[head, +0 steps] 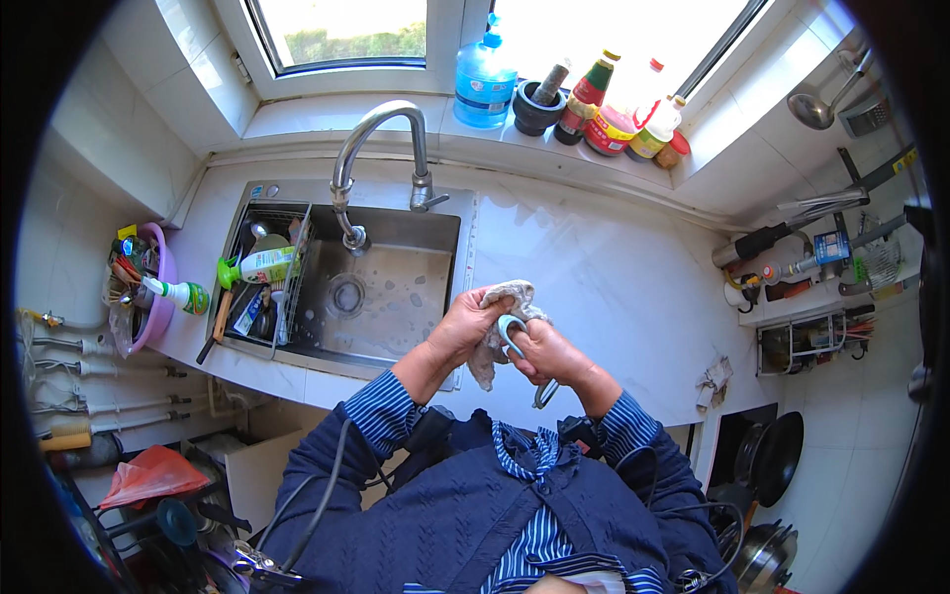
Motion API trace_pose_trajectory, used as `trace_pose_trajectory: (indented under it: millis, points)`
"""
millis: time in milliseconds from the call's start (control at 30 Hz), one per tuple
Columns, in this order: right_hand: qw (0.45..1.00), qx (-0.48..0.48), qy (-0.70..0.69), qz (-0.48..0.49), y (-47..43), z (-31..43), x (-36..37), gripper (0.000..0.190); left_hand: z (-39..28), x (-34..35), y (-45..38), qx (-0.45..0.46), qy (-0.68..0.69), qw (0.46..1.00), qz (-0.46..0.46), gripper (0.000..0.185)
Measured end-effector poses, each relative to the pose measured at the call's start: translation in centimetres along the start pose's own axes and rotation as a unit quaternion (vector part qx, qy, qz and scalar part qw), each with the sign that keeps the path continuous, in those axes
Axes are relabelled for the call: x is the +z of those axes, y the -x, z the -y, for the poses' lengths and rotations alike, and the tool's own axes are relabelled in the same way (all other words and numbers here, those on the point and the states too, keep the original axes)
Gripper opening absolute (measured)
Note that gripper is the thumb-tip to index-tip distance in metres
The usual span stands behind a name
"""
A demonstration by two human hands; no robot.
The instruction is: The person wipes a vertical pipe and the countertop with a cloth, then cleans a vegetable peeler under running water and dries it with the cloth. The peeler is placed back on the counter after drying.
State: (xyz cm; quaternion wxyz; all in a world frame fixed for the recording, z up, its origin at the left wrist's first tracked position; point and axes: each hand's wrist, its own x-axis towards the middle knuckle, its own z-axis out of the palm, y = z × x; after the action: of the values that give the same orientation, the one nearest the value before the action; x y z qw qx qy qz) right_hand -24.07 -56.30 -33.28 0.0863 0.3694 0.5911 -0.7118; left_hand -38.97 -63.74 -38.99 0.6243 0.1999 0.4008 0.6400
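Over the counter, just right of the sink, my left hand (469, 321) grips a crumpled grey-white cloth (522, 292) that hangs down between my hands. My right hand (548, 352) is closed around a tool with a pale blue loop handle (508, 331); a metal loop (545, 393) shows below this hand. It may be a pair of scissors, but the fingers and cloth hide most of it. The cloth touches both hands and the blue handle. The steel sink (386, 282) lies beside my left forearm, with the curved faucet (382, 111) behind it.
A wire rack (293, 297) in the sink holds a green-topped spray bottle (260, 267). Far left is a purple basin (157, 319). Bottles and a stone mortar (536, 111) line the windowsill. Another crumpled cloth (714, 382) lies at the counter's right. Pans (775, 457) stand lower right.
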Motion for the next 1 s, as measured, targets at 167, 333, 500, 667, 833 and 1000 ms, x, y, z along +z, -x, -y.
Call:
trace_pose_trajectory:
  millis: [167,333,500,667,833,1000]
  points:
    - [0.993,0.019,-0.109,0.033,-0.6,-0.8,-2.1,0.024,0.1,-0.5,1.1,0.014,0.054,0.998,0.031,0.023]
    - [0.988,0.053,-0.134,0.057,-1.0,-1.0,-2.2,0.025,1.1,0.5,1.6,0.165,-0.167,0.971,0.038,0.014]
    - [0.999,0.019,-0.037,-0.013,-0.8,-0.3,-0.9,0.023,1.0,0.5,1.1,0.136,-0.143,0.98,0.013,0.015]
    - [0.985,-0.085,0.143,-0.037,-0.6,-0.4,-0.1,0.022,0.1,-0.4,0.3,0.02,-0.048,0.998,0.024,0.018]
    - [0.976,-0.124,0.173,-0.045,-1.2,-1.0,0.0,0.016,-0.2,-1.2,-0.9,-0.034,0.004,0.999,0.013,0.02]
    - [0.993,-0.06,0.064,-0.078,-1.4,-1.5,-1.0,0.014,-0.5,-2.0,-0.4,-0.006,0.059,0.996,-0.074,0.022]
